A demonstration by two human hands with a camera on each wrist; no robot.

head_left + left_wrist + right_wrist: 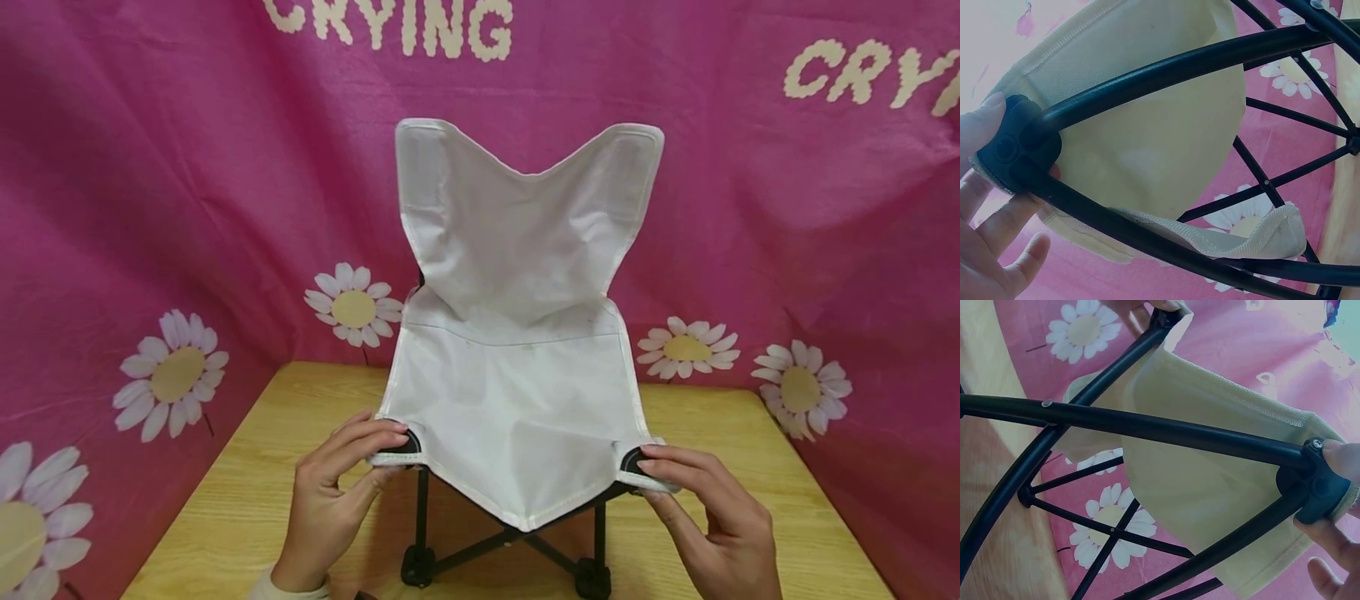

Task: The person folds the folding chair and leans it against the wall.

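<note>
A small folding chair with a white fabric seat and back [517, 392] stands unfolded on the table, its front towards me. Its black tube legs [422, 512] cross below the seat. At the seat's front left corner, my left hand [333, 487] pinches the black corner joint, fingers on top and thumb beneath. My right hand [716, 521] grips the front right corner the same way. In the left wrist view the thumb presses the black plastic joint [1019, 147] where two tubes meet. The right wrist view shows a matching joint [1313, 481] between thumb and fingers.
The chair stands on a light wooden table [247, 500]. Behind and on both sides hangs a pink cloth [187, 167] with daisies and cream letters. Black plastic feet [417, 567] end the chair's front legs.
</note>
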